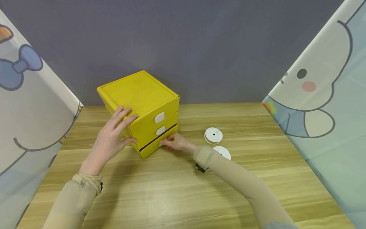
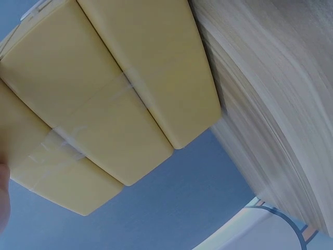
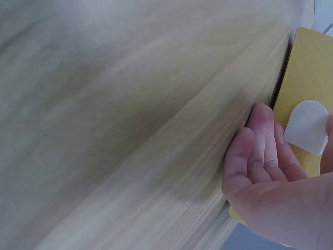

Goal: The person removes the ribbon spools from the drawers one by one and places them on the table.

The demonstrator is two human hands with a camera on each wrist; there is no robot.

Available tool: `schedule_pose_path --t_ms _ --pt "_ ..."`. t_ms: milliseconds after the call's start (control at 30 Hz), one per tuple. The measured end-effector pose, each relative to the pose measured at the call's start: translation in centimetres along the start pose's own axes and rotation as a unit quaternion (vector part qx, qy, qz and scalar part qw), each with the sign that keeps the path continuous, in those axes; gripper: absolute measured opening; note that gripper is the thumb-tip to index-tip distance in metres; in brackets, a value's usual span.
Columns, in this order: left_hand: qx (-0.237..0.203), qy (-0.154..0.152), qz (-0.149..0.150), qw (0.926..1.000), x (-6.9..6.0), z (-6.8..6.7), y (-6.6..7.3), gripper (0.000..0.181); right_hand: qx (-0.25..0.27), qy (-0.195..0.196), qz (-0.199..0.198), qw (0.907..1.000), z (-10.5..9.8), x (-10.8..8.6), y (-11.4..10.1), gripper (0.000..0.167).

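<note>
A yellow drawer box (image 1: 137, 92) with three stacked drawers stands on the table, turned at an angle. Its bottom drawer (image 1: 151, 148) juts out slightly, leaving a dark gap above its front. My right hand (image 1: 178, 142) pinches the white tab (image 3: 308, 127) on that drawer with thumb and forefinger; the other fingers lie below the tab. With spread, fairly straight fingers, my left hand (image 1: 110, 138) rests on the box's near left top edge, its thumb against the front corner. Clear tape (image 2: 67, 140) runs across the box's side in the left wrist view.
Two white spools (image 1: 213, 135) lie right of the box, the nearer one (image 1: 223, 152) partly hidden by my right sleeve. A grey wall (image 1: 217, 57) stands behind the wooden table (image 1: 160, 197). Cartoon-printed cloths (image 1: 320, 95) flank both sides.
</note>
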State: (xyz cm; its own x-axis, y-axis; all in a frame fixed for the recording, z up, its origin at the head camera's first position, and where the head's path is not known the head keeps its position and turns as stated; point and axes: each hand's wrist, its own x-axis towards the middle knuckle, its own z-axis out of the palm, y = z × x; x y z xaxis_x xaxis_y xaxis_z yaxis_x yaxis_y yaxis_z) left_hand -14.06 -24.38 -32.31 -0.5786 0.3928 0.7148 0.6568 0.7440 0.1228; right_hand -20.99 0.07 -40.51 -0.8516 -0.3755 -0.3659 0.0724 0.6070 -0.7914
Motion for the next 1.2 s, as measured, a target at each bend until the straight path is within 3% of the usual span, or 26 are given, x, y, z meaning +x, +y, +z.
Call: schedule_pose_path --t_ms 533,1200 --pt "-0.001 0.000 -0.004 1.0000 -0.4 0.2 -0.1 0.090 0.004 -0.026 -0.014 0.9996 -0.1 -1.2 0.9 0.037" --pt "0.000 -0.005 -0.003 1.0000 0.0 0.4 -0.1 0.091 -0.023 -0.019 -0.013 0.9995 -0.8 -3.0 2.2 0.036"
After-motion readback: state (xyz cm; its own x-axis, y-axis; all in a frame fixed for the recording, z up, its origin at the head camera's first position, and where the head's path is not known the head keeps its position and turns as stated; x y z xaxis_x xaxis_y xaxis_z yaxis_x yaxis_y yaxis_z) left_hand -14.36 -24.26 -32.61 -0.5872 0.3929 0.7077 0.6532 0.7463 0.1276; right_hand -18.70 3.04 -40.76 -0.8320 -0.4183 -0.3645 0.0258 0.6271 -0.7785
